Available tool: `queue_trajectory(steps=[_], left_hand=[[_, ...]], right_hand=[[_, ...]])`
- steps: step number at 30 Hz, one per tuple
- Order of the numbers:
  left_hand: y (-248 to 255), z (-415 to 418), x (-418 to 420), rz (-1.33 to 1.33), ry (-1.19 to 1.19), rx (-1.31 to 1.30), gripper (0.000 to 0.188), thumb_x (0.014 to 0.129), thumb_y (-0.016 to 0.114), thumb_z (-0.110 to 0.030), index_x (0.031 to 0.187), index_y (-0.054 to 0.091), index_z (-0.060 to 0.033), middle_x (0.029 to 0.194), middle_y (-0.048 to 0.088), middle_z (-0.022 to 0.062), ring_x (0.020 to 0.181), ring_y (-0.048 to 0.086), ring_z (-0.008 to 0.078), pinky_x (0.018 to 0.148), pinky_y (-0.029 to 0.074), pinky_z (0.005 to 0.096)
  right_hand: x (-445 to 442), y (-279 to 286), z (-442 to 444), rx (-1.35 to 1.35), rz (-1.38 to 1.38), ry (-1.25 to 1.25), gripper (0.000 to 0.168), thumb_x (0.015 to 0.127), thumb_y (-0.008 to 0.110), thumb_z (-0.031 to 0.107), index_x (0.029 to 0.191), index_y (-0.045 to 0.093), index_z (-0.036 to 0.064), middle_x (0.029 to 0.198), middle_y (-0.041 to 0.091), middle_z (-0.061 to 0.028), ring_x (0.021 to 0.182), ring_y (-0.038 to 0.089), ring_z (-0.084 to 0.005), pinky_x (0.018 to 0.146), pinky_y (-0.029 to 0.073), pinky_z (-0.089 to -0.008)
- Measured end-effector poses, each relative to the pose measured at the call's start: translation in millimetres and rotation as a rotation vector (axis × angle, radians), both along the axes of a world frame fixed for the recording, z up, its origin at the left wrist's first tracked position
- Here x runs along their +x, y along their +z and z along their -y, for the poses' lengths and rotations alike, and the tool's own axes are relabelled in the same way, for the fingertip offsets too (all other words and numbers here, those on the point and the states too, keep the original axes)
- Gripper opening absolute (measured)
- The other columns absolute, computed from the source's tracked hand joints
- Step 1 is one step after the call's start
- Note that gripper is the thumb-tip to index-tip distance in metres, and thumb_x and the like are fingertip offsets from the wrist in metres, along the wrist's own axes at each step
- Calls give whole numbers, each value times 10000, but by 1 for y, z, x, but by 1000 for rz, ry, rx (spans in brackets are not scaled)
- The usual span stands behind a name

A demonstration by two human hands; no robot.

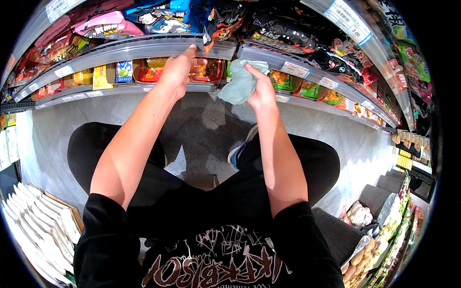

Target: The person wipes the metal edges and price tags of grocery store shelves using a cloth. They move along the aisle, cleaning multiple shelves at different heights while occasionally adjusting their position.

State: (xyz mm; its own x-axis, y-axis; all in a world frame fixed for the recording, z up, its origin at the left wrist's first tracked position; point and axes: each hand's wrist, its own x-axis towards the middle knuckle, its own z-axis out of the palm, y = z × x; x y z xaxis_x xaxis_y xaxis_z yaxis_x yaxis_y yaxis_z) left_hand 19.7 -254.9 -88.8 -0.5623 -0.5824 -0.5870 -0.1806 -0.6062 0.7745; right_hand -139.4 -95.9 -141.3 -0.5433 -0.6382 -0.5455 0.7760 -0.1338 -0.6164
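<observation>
Before me is a store shelf of packaged snacks. My right hand (262, 86) grips a folded pale green cloth (239, 84) against the front of the shelf, beside the gap between two clear price rails. My left hand (182, 70) has its fingers apart and holds nothing. Its thumb tip overlaps the left clear plastic price rail (133, 50); whether it presses on it I cannot tell. Just right of that thumb, a black and orange snack bag (221, 27) hangs over the rail. Behind the left fingers, a red box of packets (210, 70) shows on the lower shelf.
A price rail (306, 68) with paper tags continues to the right. The bottom shelf holds yellow packets (102, 77) and green packets (282, 81). My bent knees flank the grey floor (209, 111). White packages (39, 219) stand behind left; dark bins (338, 230) and produce behind right.
</observation>
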Motion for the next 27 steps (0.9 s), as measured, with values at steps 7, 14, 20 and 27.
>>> queue_trajectory(steps=[7,14,20,27], left_hand=[[-13,-35,-7,-67,-101,92,454,957,533,-453,1193,557,-66,1006,667,78,883,559,180,824,420,356],[-31,-72,-15,-162,-401,-1,268,905,669,-188,1155,633,-97,994,656,11,969,590,128,858,446,329],[-34,-73,-13,-172,-285,-39,238,955,643,-251,1103,666,-67,958,675,19,860,613,118,792,478,305],[-44,-76,-26,-88,-210,40,282,989,598,-256,1143,647,-24,1027,685,51,919,633,145,840,498,309]], right_hand=[[0,10,-27,73,-9,-20,299,887,623,119,1163,613,7,1086,680,-135,980,660,-299,881,533,-447],[27,21,-39,-87,-8,33,276,833,640,14,1109,632,14,1063,682,-105,951,674,-252,853,543,-405],[29,16,-45,3,-242,86,317,863,706,74,1165,622,28,1113,679,-81,1007,656,-229,890,516,-398],[33,17,-35,230,-128,21,343,957,648,205,1237,592,15,1181,666,-105,1059,648,-238,919,515,-392]])
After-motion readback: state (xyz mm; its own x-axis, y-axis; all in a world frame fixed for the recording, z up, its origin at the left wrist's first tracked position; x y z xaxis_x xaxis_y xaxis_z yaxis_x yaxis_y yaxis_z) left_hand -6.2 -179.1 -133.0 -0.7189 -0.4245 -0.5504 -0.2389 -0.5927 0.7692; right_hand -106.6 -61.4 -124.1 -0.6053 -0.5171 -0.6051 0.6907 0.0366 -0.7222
